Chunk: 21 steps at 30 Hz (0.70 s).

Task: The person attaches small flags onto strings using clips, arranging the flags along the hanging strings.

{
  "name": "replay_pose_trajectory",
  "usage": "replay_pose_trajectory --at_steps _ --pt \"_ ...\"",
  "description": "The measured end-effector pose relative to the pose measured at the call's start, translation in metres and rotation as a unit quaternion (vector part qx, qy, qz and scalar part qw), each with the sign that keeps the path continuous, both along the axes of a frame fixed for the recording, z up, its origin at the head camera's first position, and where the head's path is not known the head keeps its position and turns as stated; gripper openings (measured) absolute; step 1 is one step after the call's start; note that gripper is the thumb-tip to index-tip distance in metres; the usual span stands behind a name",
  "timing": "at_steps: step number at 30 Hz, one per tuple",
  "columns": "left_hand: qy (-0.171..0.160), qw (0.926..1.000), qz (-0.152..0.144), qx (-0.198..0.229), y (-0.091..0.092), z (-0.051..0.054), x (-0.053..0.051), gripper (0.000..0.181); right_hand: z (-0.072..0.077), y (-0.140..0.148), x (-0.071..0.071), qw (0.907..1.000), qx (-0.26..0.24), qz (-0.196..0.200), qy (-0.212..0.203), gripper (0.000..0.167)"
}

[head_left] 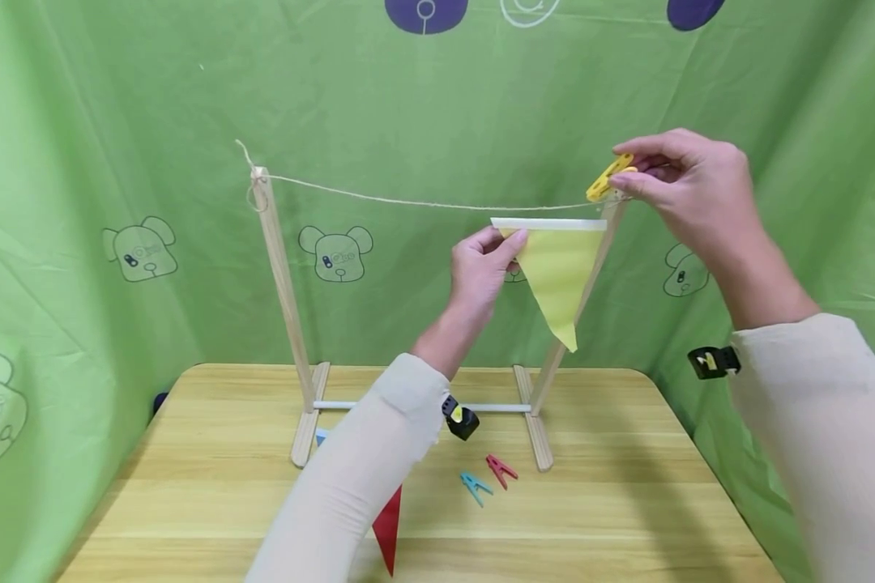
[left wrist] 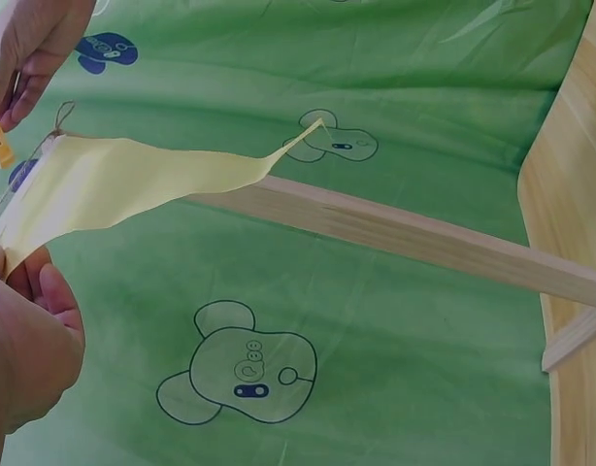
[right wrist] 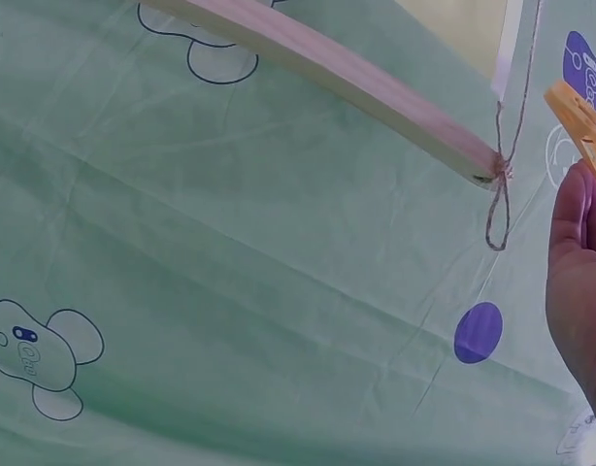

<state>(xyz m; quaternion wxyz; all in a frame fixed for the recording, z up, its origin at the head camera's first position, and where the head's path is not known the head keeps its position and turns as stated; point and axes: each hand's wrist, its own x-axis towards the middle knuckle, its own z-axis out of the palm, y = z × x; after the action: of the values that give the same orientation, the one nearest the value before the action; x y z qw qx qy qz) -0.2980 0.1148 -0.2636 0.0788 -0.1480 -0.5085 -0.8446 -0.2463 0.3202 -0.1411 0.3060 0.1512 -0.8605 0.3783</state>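
Note:
A yellow triangular pennant (head_left: 560, 279) with a white top strip hangs from the left hand (head_left: 481, 271), whose thumb and fingers pinch its upper left corner. The strip lies just below the string (head_left: 408, 202), near the right post (head_left: 589, 279). Above the string's right end, the right hand (head_left: 689, 182) pinches a yellow clothespin (head_left: 609, 176). In the right wrist view the clothespin (right wrist: 581, 126) is beside the knotted string end, apart from it. The left wrist view shows the pennant (left wrist: 133, 184) stretching away from the left hand (left wrist: 31, 340).
The left post (head_left: 284, 291) holds the string's other end. A white bar (head_left: 496, 408) joins the stand's wooden feet. On the table (head_left: 612, 502) lie a blue clothespin (head_left: 475, 487), a red clothespin (head_left: 501, 470) and a red pennant (head_left: 388, 530), partly hidden by the left sleeve.

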Motion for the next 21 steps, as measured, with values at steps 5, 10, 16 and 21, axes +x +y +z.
replay_pose_trajectory --at_steps 5,10,16,21 --pt "0.008 0.9999 0.0 -0.007 0.0016 0.0021 0.0002 0.024 0.0035 -0.0031 -0.0012 0.9998 0.017 0.011 -0.005 0.032" --pt "0.005 0.9999 -0.005 -0.011 0.0016 0.0044 0.0007 0.024 0.0037 -0.0048 -0.0036 0.9993 0.038 0.006 0.0 0.029" --pt "0.005 1.0 0.002 -0.001 0.0029 0.0051 0.0014 0.022 0.003 -0.0067 -0.0071 0.9986 0.053 -0.003 -0.002 0.03" --pt "0.003 1.0 0.006 0.007 0.003 0.007 0.0014 0.021 0.0024 -0.0092 -0.0079 0.9982 0.058 -0.009 -0.006 0.029"
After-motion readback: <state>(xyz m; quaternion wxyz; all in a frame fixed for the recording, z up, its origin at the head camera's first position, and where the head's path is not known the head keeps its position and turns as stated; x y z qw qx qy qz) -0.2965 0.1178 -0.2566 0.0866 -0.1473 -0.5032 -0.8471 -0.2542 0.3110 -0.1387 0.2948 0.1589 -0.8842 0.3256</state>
